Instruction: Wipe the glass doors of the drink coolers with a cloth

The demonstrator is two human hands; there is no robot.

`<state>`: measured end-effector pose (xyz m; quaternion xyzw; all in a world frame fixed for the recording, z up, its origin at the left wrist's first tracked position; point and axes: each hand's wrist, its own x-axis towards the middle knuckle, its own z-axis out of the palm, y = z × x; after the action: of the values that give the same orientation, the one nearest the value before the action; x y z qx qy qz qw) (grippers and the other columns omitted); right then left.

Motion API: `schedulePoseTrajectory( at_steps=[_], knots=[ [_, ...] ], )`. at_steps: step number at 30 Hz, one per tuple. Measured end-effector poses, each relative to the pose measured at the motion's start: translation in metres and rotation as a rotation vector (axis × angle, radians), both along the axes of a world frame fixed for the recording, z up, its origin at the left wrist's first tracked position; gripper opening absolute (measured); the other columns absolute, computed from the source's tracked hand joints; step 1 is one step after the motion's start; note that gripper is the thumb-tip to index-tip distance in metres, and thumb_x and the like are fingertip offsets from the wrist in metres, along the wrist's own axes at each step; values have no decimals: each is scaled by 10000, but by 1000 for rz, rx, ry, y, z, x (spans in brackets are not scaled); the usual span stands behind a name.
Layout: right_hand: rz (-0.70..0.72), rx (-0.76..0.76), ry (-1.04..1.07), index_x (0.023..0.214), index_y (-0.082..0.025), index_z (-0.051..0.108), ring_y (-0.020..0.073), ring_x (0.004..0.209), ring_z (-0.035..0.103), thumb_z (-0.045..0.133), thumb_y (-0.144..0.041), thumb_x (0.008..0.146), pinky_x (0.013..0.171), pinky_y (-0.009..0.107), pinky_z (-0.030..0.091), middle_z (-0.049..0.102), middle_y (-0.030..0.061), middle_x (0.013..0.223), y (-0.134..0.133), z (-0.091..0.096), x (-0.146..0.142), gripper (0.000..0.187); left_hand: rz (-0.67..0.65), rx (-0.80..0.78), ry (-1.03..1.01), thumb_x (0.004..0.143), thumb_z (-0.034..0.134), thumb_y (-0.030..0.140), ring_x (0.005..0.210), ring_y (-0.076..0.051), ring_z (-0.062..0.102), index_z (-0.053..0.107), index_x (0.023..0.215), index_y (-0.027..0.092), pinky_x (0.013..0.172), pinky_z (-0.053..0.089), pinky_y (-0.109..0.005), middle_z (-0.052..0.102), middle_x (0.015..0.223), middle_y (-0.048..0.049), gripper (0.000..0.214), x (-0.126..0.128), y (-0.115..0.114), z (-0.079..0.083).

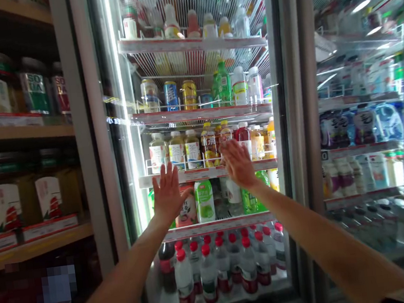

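In front of a lit drinks cooler [208, 172], both my arms reach forward with nothing held. My left hand [167, 190] is open, palm forward and fingers up, before the shelf edge under the juice bottles. My right hand [239, 164] is also open, its fingers stretched up and left and a little blurred. It covers part of the yellow-capped tea bottles [209, 143] and is close to a dark red bottle [243, 134]. Between my hands, one shelf lower, stands a green and white bottle [204, 201]. Whether either hand touches glass I cannot tell.
Red-capped bottles [208, 273] crowd the cooler floor. Cans [171, 96] and more bottles fill the upper shelves. Wooden shelves [19, 130] with large jar-like containers flank the left side. To the right, beyond a metal frame [302, 109], is another stocked cooler [363, 146].
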<state>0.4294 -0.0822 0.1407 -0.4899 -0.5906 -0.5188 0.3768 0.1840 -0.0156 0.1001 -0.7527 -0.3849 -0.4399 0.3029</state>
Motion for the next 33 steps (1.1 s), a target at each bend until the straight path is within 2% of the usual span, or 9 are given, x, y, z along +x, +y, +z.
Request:
schedulePoseTrajectory(
  at_steps=[3,5,11,14,20,22,27,29,33],
  knots=[
    [11,-86,-233,1299,-221,466,207,1365,259,360,-203,880,1118,460,197,403,43,1424,2,-13,-21,433,22,-5,12,878,371,528,1399,-296,96,213,1424,75,1110,129,-533,175,1499,-152,727,-1,-2,1],
    [-5,-56,-220,1296,-228,468,201,1350,292,355,-201,884,1113,467,204,426,43,1408,-3,-12,-8,428,34,-9,26,877,378,524,1397,-300,105,235,1415,60,1110,136,-529,175,1498,-151,724,-2,-4,2],
    [-120,252,431,1323,-131,434,302,1324,322,296,-228,880,1021,583,278,415,164,1392,-14,35,61,474,21,-3,17,879,393,498,1397,-293,112,245,1415,78,1111,137,-526,185,1497,-144,697,-2,-3,2],
    [-77,190,328,1318,-143,442,282,1341,293,304,-218,877,1048,561,255,397,146,1410,-5,39,37,469,20,6,12,879,395,489,1397,-291,118,245,1415,78,1110,135,-528,191,1494,-146,691,-1,-4,1],
    [9,-73,-238,1303,-219,468,198,1361,266,377,-187,866,1125,452,165,419,49,1414,11,9,-26,448,40,-25,21,882,384,463,1397,-275,137,260,1412,99,1108,127,-541,223,1489,-138,655,-14,-6,9],
    [-11,-38,-185,1320,-215,449,198,1356,277,355,-193,876,1119,456,178,413,60,1418,8,15,-14,454,88,-52,-66,884,366,475,1399,-283,119,236,1420,94,1102,112,-563,187,1499,-148,671,-25,-3,14],
    [-97,265,370,1380,-152,360,270,1347,285,312,-231,883,1057,539,252,388,146,1417,6,47,20,505,136,-128,-127,869,361,524,1403,-290,84,189,1425,52,1101,154,-543,115,1510,-166,750,-42,5,21],
    [-86,233,331,1374,-151,371,272,1351,277,321,-230,884,1067,535,242,386,141,1420,11,44,5,499,142,-137,-117,871,365,509,1403,-290,79,195,1421,37,1102,173,-525,104,1510,-169,744,-43,5,21],
    [11,-36,-123,1355,-208,406,221,1366,257,386,-190,873,1117,468,187,401,66,1427,24,9,-53,482,130,-110,-70,882,352,474,1396,-289,128,231,1414,53,1089,200,-538,155,1501,-165,689,-49,2,23]
  ],
)
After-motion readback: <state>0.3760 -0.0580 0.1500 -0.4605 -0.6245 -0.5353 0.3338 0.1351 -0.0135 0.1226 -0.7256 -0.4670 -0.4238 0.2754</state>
